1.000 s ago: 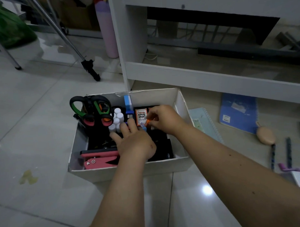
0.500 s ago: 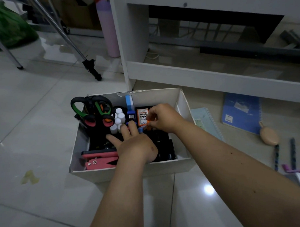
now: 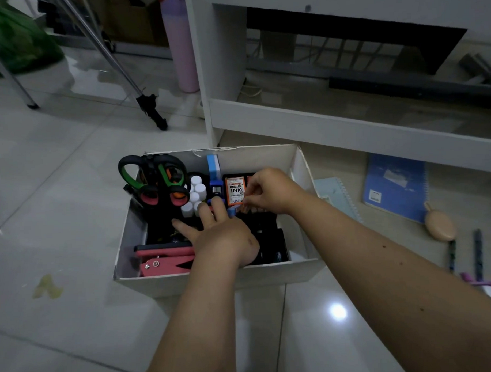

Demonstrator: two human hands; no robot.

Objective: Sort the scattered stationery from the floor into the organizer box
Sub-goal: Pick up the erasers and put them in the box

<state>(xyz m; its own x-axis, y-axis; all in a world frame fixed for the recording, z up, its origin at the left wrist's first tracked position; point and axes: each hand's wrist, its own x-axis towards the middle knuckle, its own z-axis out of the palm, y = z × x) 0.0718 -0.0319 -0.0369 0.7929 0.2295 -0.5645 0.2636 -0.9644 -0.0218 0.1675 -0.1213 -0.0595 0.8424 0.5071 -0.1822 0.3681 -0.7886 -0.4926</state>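
Note:
A white organizer box (image 3: 302, 161) stands on the floor. Inside are scissors (image 3: 155, 179) with green and black handles, several white caps (image 3: 196, 196), a blue stapler (image 3: 214, 173), an orange refill ink box (image 3: 234, 189) and a pink hole punch (image 3: 164, 258). My left hand (image 3: 222, 234) lies flat over the black inner tray with its fingers spread. My right hand (image 3: 269, 192) pinches a small orange item (image 3: 243, 206) next to the ink box; a small blue piece (image 3: 232, 212) sits just below it.
On the floor to the right lie a pale green notebook (image 3: 338, 196), a blue spiral notebook (image 3: 394, 186), a tan oval object (image 3: 439, 225) and two dark pens (image 3: 477, 250). A white desk frame (image 3: 348, 126) rises behind the box. A tripod leg (image 3: 152, 111) stands at back left.
Both hands have stayed inside the box with only slight shifts. My right hand keeps working its pinch on the small orange item beside the ink box.

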